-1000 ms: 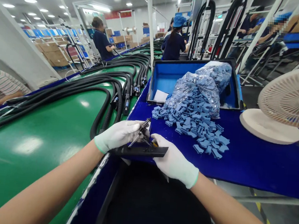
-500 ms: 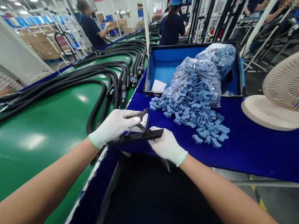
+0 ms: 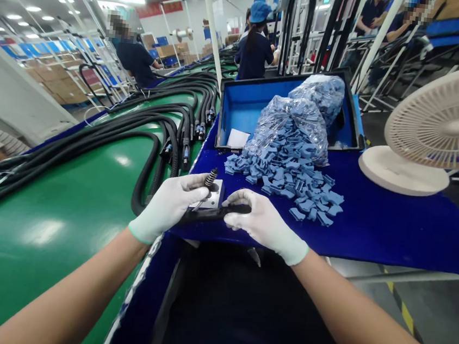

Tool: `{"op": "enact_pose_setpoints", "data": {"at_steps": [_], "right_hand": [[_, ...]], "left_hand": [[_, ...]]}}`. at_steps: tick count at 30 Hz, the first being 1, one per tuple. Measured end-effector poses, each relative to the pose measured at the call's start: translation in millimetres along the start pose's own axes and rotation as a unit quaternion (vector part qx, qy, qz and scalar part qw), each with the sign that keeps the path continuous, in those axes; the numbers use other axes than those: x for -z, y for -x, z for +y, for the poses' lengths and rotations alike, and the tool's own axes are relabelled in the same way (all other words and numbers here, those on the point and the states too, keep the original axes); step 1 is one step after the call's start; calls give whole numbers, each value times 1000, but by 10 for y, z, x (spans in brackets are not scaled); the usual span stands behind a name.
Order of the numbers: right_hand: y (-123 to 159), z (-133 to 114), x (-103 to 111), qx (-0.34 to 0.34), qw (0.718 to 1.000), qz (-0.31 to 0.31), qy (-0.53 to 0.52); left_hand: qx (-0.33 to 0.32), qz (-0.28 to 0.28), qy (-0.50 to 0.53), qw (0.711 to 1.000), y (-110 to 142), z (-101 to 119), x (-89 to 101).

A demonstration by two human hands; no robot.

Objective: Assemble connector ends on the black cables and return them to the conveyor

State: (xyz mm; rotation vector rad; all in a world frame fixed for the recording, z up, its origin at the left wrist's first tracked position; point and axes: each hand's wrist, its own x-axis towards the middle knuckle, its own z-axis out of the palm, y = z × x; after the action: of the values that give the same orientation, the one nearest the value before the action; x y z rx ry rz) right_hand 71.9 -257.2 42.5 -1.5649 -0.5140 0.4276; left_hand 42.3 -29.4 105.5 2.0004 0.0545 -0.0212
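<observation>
My left hand (image 3: 173,201), in a white glove, is closed with a dark coiled, spring-like piece (image 3: 211,178) standing up between thumb and forefinger. A thin metal rod (image 3: 198,206) shows just under those fingers. My right hand (image 3: 263,222), also gloved, has its thumb and fingers curled round the right end of a long black bar-shaped piece (image 3: 208,214). The bar's left end runs under my left hand, and whether that hand also grips it is hidden. Just behind lies a pale metal block (image 3: 215,195) with dark holes, on the blue table surface (image 3: 371,230).
A heap of blue plastic clips (image 3: 290,173) spills from a clear bag (image 3: 296,119) beside a blue bin (image 3: 240,105). A beige fan (image 3: 402,171) stands right. Black hoses (image 3: 106,131) lie on the green belt (image 3: 67,193). Other people (image 3: 254,48) work farther off.
My right hand has shifted right, its fingers now curled over the bar's end. The bar has become more level and lower. My left hand keeps the coiled piece, now more upright.
</observation>
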Motion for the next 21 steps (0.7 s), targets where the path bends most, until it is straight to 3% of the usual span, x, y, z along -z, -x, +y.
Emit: {"op": "enact_pose_setpoints", "data": {"at_steps": [3,7,12,17,19,21], "right_hand": [[-58,69,-96,-20,996,14,-83],[-94,78,-103,37,998,46,-29],[-84,92,-96,33,999,-3,-13],[-65,164,-85,5,997,-59,-39],[-49,168,-57,8,997,-69,-39],[-35,159,-30,20,997,-62,-28]], "left_hand": [[-47,-36,-100,993,114,53,-39],[-95,-73,-159,980,176,-36,-116],[-165,-71,-197,964,169,-189,-202],[-276,-115,-259,918,138,-295,-226],[-269,-129,-230,926,119,-333,-243],[-213,-103,-171,956,92,-356,-280]]}}
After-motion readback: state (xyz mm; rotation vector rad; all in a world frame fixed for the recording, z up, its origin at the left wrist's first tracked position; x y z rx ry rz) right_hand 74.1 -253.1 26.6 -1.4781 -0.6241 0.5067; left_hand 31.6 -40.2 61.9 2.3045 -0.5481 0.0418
